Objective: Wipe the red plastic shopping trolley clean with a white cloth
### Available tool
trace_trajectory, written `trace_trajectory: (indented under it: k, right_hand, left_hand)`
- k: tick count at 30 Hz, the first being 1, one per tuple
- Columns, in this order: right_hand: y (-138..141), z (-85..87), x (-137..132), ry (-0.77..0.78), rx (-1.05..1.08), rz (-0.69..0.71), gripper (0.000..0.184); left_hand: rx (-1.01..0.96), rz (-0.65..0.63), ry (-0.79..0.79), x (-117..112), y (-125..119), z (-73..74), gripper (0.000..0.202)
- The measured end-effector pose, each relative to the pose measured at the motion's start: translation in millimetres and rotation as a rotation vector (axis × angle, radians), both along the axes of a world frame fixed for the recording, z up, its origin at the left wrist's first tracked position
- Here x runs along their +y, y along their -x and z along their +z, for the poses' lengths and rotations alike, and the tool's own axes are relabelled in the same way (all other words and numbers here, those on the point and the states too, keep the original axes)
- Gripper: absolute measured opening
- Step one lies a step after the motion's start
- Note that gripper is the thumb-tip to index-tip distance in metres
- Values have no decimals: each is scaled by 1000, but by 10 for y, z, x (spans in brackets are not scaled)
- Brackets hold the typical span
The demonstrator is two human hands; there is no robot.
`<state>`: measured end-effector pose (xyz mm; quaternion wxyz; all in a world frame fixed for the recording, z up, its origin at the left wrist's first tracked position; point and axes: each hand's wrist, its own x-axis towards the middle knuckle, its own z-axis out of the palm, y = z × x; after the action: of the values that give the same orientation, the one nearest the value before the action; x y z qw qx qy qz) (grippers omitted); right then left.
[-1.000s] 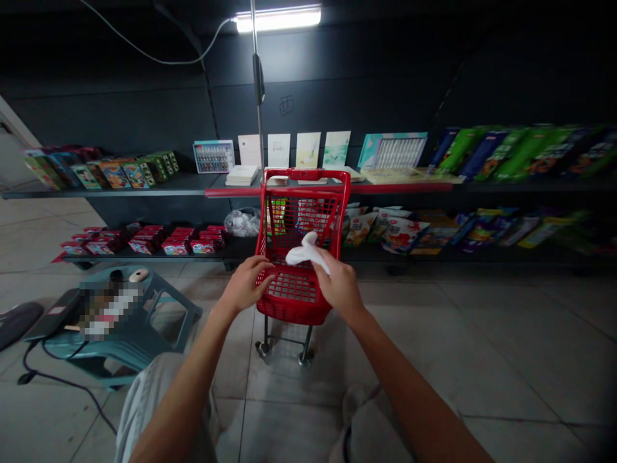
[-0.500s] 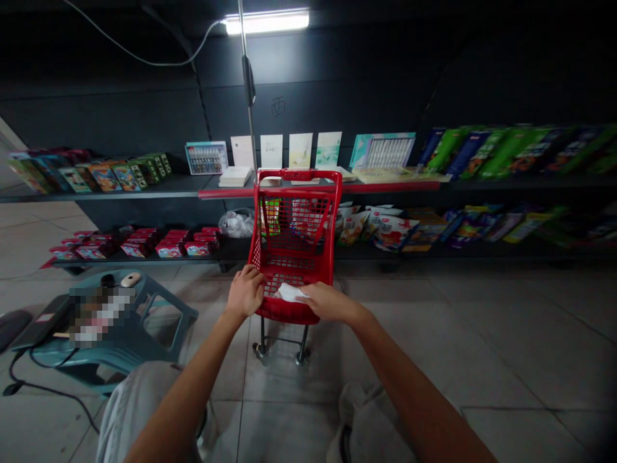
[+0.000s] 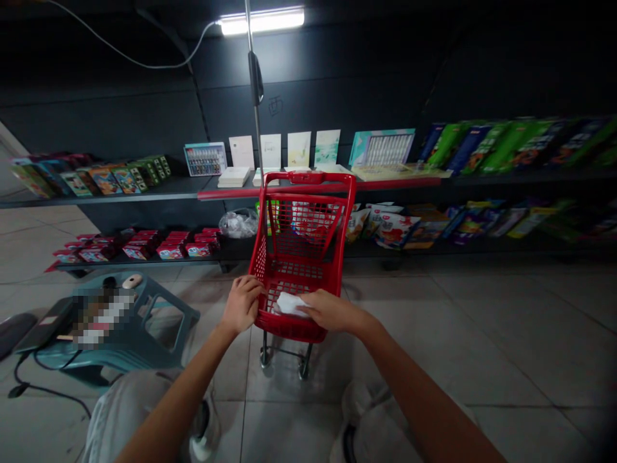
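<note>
A small red shopping cart (image 3: 308, 249) on little wheels stands in front of me, with a thin metal pole (image 3: 257, 128) rising on its left side. My left hand (image 3: 242, 302) grips the cart's near left rim, its fingers curled over the edge. My right hand (image 3: 330, 310) is closed on a crumpled white cloth (image 3: 290, 304), possibly a wipe, at the near rim of the cart. Part of the cloth is hidden under the fingers. The cart's slotted floor shows around it.
A dark shelf (image 3: 212, 252) behind the cart carries red boxes (image 3: 139, 244), snack bags (image 3: 395, 228), and white booklets (image 3: 299, 149) on its upper level. To my left stands a blue-green plastic stool (image 3: 159, 302) with a cable and dark devices. A lamp (image 3: 263, 20) glows above.
The cart has come slightly nearer and turned a little to the right. My right hand and the white cloth have moved slightly down with its rim, and my left hand still holds the left edge.
</note>
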<state>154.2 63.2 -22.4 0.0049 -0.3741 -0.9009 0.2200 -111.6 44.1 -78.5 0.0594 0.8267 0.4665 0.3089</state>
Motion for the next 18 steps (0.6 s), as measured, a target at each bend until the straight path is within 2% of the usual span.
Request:
trace_trajectory:
  k: [3,6,9,13,16,18]
  right_hand:
    - [-5,-11,-28,-106,-18,-136,35]
    - [-34,-7,-22,-222,-111,-246,35]
    - [-78,-32,7,-271,-155,-310,33]
    - [-100,-66,51,-264,-220,-317,37]
    - [-61,-48,66,-198,-192,-321,39]
    - [-16,-34,60,-89,-113,-229,40]
  left_hand:
    - [51,36,22,-96,-33,87,38]
    - [73,10,58,-155,-77,147,41]
    - [79,-30,52,-191,-122,180,43]
    - [-115,39,-3,-136,-128,194,46]
    - [-292,138,17,48,-77,170,55]
    - [-362,165,76,230,-35,143,67]
